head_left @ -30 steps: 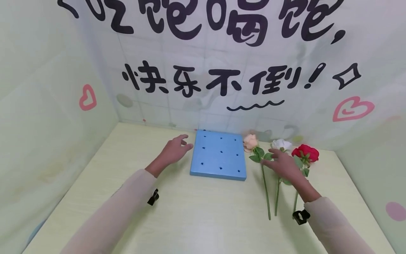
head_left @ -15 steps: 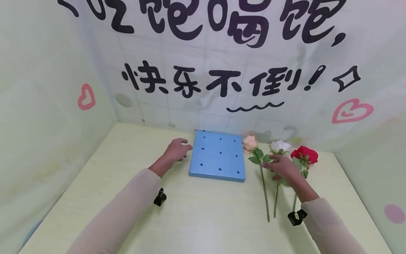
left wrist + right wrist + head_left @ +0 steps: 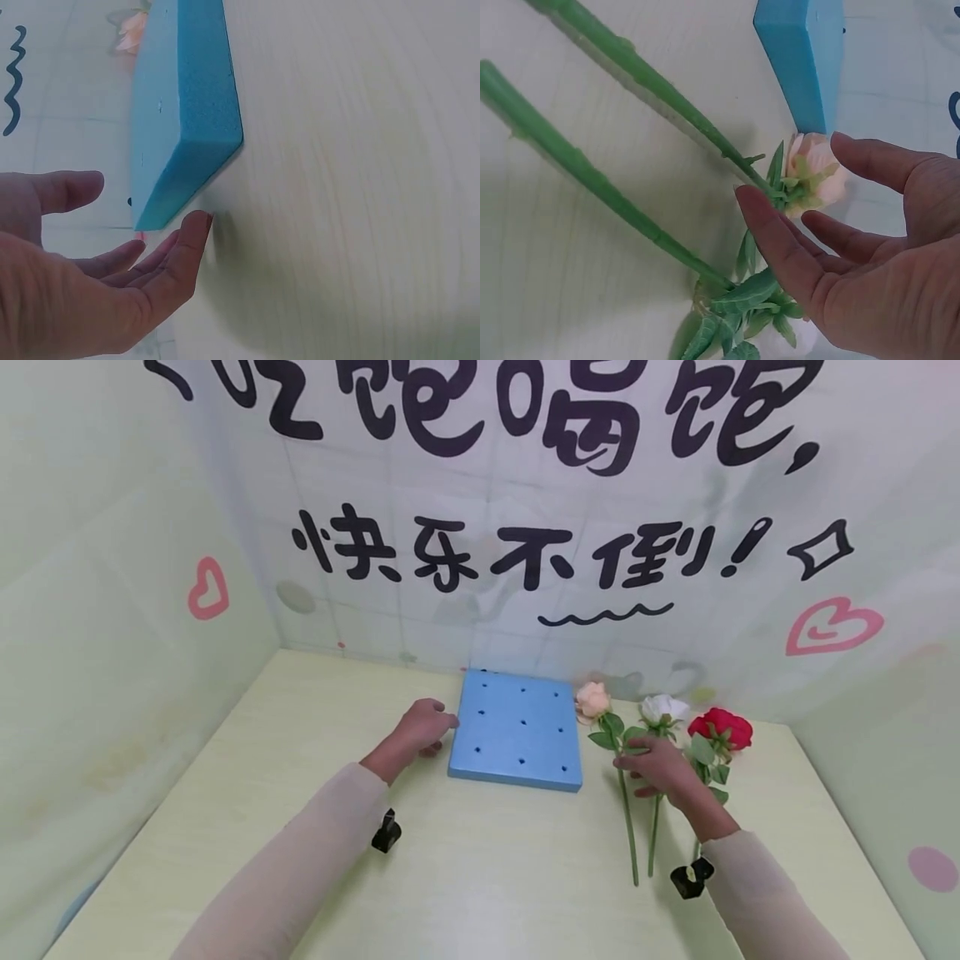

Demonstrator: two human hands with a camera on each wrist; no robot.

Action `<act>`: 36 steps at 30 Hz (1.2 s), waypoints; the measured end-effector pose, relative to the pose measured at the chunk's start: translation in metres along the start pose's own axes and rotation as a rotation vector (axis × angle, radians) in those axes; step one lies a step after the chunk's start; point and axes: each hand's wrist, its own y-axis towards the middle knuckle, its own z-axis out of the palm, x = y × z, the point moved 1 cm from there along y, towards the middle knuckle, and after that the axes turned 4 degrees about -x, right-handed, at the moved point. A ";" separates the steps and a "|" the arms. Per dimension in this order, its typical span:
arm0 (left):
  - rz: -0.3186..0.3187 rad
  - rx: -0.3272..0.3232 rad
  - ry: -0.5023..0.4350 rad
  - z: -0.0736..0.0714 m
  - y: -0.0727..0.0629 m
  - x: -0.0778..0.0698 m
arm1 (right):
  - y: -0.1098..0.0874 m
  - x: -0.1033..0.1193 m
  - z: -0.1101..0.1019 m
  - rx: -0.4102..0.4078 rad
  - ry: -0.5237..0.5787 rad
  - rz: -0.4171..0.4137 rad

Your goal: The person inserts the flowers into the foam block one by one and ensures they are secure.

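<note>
A blue foam board [image 3: 517, 727] with several small holes lies flat on the table. Beside its left edge is my left hand [image 3: 422, 728], thumb and fingers apart and nothing between them; the left wrist view shows the fingertips close to the board's corner. My right hand [image 3: 660, 768] hovers over the stems to the right, fingers spread and holding nothing. Closest to it is the pink rose [image 3: 594, 700], whose green stem [image 3: 652, 79] runs near the fingertips in the right wrist view. The white rose [image 3: 663, 710] lies partly under this hand, and the red rose [image 3: 722, 729] is farther right.
The pale wooden table [image 3: 480, 868] is bounded by fabric walls at the back and both sides. The back wall [image 3: 420, 627] carries large black characters and stands close behind the board and the flower heads. Black wrist cameras hang below both sleeves.
My right hand has come down and slightly nearer to me over the stems. My left hand has shifted a little nearer too, staying beside the board. The roses and board have not moved.
</note>
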 end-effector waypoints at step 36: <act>-0.083 -0.058 0.063 0.019 0.013 0.004 | 0.025 -0.013 0.020 -0.131 0.037 0.111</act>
